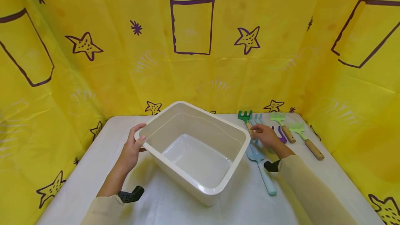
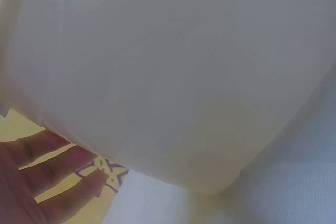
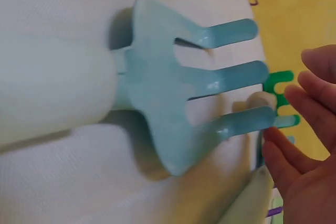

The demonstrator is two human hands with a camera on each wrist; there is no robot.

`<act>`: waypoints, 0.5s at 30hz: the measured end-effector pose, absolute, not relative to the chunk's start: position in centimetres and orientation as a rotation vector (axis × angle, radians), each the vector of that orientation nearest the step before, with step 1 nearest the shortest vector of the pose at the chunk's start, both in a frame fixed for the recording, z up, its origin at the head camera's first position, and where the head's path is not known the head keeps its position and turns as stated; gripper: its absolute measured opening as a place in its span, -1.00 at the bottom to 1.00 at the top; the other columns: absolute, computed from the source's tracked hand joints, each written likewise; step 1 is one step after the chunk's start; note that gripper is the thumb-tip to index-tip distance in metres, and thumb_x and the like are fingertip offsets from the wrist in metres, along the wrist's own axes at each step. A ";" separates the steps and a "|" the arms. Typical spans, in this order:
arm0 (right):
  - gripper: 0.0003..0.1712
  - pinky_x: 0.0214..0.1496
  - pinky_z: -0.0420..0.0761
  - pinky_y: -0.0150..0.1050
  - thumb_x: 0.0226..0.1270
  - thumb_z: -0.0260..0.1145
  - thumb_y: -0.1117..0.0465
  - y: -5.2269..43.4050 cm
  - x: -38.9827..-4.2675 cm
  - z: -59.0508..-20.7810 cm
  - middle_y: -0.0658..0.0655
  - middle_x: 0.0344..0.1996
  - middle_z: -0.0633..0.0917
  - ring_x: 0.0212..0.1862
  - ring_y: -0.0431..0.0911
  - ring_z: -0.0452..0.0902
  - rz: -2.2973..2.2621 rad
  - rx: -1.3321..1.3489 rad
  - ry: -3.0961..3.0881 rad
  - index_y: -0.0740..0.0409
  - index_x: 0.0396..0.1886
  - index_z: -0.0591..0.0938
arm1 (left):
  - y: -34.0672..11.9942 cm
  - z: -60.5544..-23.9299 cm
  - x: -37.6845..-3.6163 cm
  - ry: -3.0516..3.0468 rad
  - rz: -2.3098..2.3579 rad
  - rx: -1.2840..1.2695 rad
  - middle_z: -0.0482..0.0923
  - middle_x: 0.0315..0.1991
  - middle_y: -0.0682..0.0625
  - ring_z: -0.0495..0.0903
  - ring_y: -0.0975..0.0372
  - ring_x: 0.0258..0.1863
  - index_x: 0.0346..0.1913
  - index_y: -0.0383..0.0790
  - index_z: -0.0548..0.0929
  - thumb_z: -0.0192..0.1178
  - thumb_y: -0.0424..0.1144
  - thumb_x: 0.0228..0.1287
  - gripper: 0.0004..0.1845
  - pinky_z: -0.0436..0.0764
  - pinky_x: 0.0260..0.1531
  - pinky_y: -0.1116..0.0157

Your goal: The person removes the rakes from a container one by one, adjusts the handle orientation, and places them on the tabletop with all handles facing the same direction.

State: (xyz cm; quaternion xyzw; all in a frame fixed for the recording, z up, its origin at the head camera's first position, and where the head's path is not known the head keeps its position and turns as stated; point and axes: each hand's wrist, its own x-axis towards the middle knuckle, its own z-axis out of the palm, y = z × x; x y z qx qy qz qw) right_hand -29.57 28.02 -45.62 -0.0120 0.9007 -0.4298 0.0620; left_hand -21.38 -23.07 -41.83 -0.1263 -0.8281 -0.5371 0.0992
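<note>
My left hand grips the left corner of a cream plastic bin, thumb over the rim and fingers outside. The bin is tilted, and its inside shows nothing but bare walls and floor. Over the garden tools, my right hand has its loosely bent fingertips right at the wooden handle of a dark green hand rake. In the right wrist view, a light blue hand rake spans the foreground, its tines pointing toward those fingers. Its pale blue handle lies toward me in the head view.
Two light green rakes with wooden handles lie at the table's right side. A purple tool and another light blue rake are partly behind my right hand. Yellow patterned cloth surrounds the white table on three sides.
</note>
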 end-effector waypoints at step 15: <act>-0.63 0.09 0.50 0.21 0.41 0.23 0.21 30.7 -25.4 -42.4 0.42 0.11 0.54 0.14 0.32 0.43 -1.255 -0.232 2.984 0.29 0.13 0.53 | -22.8 -42.2 -20.8 -2.423 -1.563 -0.324 0.37 0.25 -0.22 0.50 -0.05 0.00 0.48 -0.01 0.06 -0.23 -0.11 0.56 -0.49 0.58 -0.13 0.25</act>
